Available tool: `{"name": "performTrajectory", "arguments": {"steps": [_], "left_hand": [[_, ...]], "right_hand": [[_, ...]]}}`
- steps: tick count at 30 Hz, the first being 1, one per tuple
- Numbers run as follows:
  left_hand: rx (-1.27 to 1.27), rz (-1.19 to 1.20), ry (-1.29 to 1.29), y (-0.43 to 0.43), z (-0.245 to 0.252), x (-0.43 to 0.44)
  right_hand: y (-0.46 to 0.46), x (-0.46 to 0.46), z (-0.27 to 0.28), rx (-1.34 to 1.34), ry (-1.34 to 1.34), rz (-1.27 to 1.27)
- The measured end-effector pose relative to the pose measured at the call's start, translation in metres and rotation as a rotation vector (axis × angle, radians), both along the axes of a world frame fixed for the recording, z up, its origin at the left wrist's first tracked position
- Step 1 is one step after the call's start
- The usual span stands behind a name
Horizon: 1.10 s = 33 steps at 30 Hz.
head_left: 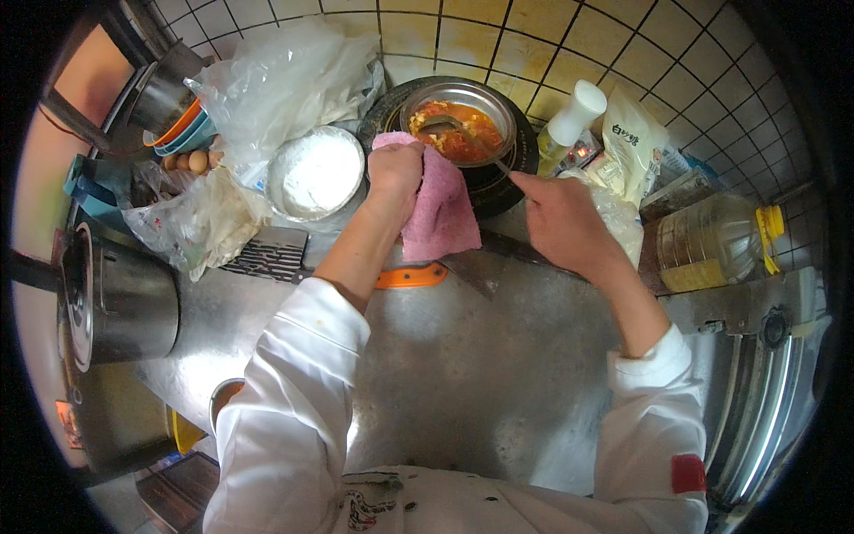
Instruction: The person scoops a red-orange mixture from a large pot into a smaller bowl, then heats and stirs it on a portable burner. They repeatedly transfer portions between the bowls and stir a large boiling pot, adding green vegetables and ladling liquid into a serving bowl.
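A steel bowl [505,110] of red and yellow food stands on a round black burner [527,163] by the tiled wall. A spoon or ladle [440,121] lies in the food. My left hand [395,167] grips a pink cloth [444,213] at the bowl's near left edge; whether it also grips the rim is hidden. My right hand [567,217] is closed round the end of a thin metal handle [503,167] at the bowl's near right. Below the cloth lies a knife with an orange handle [413,276], its dark blade towards the right.
A bowl of white powder [358,160], plastic bags [287,80], eggs [197,161] and a slotted turner [270,253] are at left, with a steel pot [137,300] nearer. At right stand a white-capped bottle [567,120], a sugar bag [630,147] and a lying oil jug [707,243].
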<state>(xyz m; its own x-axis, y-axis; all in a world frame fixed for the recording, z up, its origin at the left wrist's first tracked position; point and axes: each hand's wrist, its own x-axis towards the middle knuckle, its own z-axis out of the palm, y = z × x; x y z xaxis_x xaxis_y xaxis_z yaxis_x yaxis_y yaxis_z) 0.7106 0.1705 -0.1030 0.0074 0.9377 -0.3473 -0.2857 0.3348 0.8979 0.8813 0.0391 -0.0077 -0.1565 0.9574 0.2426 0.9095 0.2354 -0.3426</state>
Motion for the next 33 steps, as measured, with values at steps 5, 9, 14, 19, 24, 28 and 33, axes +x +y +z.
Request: {"name": "performTrajectory", "arguments": {"steps": [5, 9, 14, 19, 24, 28, 33], "left_hand": [[-0.002, -0.017, 0.019, -0.002, 0.001, 0.0], [0.044, -0.003, 0.148, -0.002, 0.001, -0.001], [-0.006, 0.027, 0.045, -0.001, 0.002, -0.001], [0.021, -0.027, 0.088, -0.002, 0.002, -0.001], [0.014, -0.066, 0.008, -0.001, 0.002, -0.004], [0.013, 0.004, 0.058, -0.003, 0.003, -0.001], [0.05, 0.076, 0.153, -0.003, -0.001, 0.001]], "right_hand": [[0.008, 0.006, -0.014, -0.044, -0.159, -0.127], [-0.012, 0.018, 0.0, -0.012, -0.191, 0.02], [-0.018, 0.013, 0.02, -0.086, -0.118, -0.029], [-0.007, 0.004, 0.007, -0.025, -0.057, -0.009], [0.021, 0.006, -0.001, 0.137, -0.087, 0.025], [0.036, 0.001, -0.013, 0.002, -0.282, -0.062], [0.003, 0.019, 0.002, -0.003, -0.358, -0.004]]}}
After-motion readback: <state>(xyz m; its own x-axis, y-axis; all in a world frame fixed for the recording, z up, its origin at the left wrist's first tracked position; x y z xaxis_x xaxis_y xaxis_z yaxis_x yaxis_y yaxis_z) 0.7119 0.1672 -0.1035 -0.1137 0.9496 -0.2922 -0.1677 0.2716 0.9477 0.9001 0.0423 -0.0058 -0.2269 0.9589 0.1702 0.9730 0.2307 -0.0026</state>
